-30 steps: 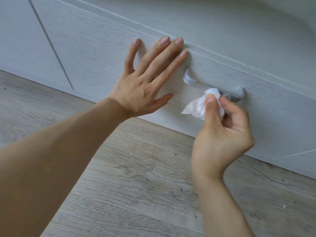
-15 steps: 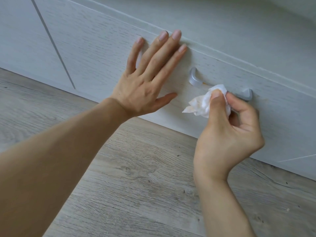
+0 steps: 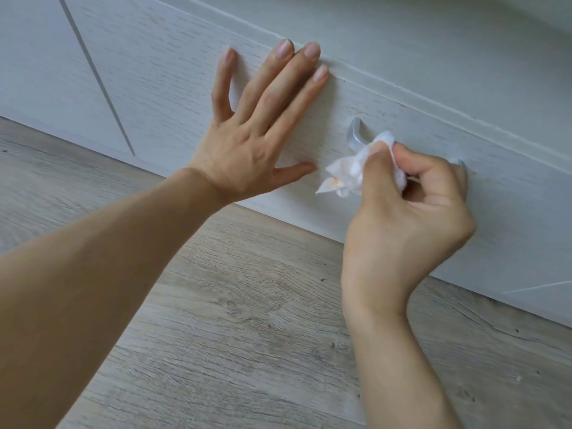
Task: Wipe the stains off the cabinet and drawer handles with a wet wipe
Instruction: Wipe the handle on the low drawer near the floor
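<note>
A silver metal handle (image 3: 355, 136) is fixed to the pale grey drawer front (image 3: 173, 88). Only its left end shows clearly; my right hand hides the middle, and a sliver of the right end peeks out above the knuckles. My right hand (image 3: 408, 218) pinches a crumpled white wet wipe (image 3: 349, 171) between thumb and fingers and holds it against the handle bar. The wipe's loose lower corner carries an orange-brown smear. My left hand (image 3: 257, 140) lies flat on the drawer front to the left of the handle, fingers straight and spread.
The drawer front sits low, just above a grey wood-grain floor (image 3: 247, 320). A dark vertical seam (image 3: 93, 69) at the left separates it from a neighbouring cabinet panel. Another panel runs above the drawer's top edge (image 3: 433, 103).
My right hand has slid the wipe a little along the handle, so it now hides most of the bar and its right end. My left hand stays flat on the drawer front.
</note>
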`<state>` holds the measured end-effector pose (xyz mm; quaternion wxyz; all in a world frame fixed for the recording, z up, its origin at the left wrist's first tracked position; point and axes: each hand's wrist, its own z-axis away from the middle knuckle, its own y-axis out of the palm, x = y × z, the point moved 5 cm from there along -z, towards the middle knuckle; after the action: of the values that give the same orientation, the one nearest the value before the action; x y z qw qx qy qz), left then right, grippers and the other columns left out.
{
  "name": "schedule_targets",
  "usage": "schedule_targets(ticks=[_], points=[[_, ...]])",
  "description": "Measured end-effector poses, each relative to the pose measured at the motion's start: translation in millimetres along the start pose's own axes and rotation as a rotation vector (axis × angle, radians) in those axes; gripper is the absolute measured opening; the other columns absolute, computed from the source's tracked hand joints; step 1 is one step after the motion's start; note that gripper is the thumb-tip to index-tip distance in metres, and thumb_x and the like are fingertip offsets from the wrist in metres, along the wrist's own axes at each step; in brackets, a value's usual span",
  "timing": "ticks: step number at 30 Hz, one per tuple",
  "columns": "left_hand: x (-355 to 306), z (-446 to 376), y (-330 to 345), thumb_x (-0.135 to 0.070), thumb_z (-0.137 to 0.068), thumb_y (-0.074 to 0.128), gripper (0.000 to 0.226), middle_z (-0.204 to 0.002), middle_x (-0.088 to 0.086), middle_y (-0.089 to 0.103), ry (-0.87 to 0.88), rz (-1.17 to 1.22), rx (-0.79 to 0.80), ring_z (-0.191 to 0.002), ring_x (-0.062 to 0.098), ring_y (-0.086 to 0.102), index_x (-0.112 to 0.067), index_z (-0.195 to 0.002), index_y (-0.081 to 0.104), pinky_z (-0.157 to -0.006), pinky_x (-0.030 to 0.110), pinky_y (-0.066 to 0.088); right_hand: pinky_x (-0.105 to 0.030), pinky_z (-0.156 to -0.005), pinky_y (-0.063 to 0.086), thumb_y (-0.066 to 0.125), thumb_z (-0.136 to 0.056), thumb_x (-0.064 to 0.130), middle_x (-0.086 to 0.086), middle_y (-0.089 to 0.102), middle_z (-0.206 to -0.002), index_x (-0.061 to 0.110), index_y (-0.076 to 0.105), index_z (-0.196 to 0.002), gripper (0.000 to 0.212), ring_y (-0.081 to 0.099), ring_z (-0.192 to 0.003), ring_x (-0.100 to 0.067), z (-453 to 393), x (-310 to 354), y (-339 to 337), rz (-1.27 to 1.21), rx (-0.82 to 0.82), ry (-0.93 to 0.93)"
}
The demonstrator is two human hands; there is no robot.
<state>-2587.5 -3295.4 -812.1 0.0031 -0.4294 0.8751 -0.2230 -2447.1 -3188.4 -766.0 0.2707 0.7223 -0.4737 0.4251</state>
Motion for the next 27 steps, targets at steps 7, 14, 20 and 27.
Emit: schedule_targets(ticks=[7,14,20,27], points=[[-4,0,-4,-0.066,-0.082,0.056,0.094,-0.148,0.012,0.023,0.021,0.012,0.001,-0.140,0.027,0.015,-0.008,-0.147,0.019,-0.115,0.047,-0.007,-0.016,-0.068,0.044,0.074,-0.077,0.010,0.003,0.059,-0.077,0.023,0.065,-0.074,0.015,0.060,-0.069,-0.008,0,0,-7,0.041,0.143,0.036],[-4,-2,-12,-0.062,-0.091,0.047,0.078,-0.144,0.013,0.040,0.029,0.037,-0.068,-0.135,0.027,0.031,-0.005,-0.143,0.033,-0.116,0.042,-0.001,-0.012,-0.061,0.048,0.076,-0.073,0.004,-0.007,0.068,-0.074,0.011,0.062,-0.071,0.016,0.062,-0.063,-0.008,19,-10,27,-0.163,-0.076,0.452],[-3,-2,-12,-0.066,-0.089,0.047,0.081,-0.144,0.008,0.034,0.024,0.041,-0.080,-0.134,0.027,0.033,-0.006,-0.142,0.034,-0.116,0.041,0.001,-0.013,-0.060,0.051,0.075,-0.074,-0.001,-0.005,0.069,-0.068,0.000,0.068,-0.074,0.008,0.066,-0.062,-0.004,21,-9,25,-0.316,-0.146,0.490],[-1,-1,-7,-0.070,-0.083,0.052,0.091,-0.147,0.009,0.027,0.038,0.013,-0.012,-0.138,0.024,0.020,-0.010,-0.146,0.023,-0.114,0.045,0.001,-0.013,-0.059,0.050,0.076,-0.073,0.000,0.003,0.070,-0.062,0.007,0.066,-0.071,0.012,0.068,-0.063,-0.007,10,-11,4,-0.339,-0.087,0.437]])
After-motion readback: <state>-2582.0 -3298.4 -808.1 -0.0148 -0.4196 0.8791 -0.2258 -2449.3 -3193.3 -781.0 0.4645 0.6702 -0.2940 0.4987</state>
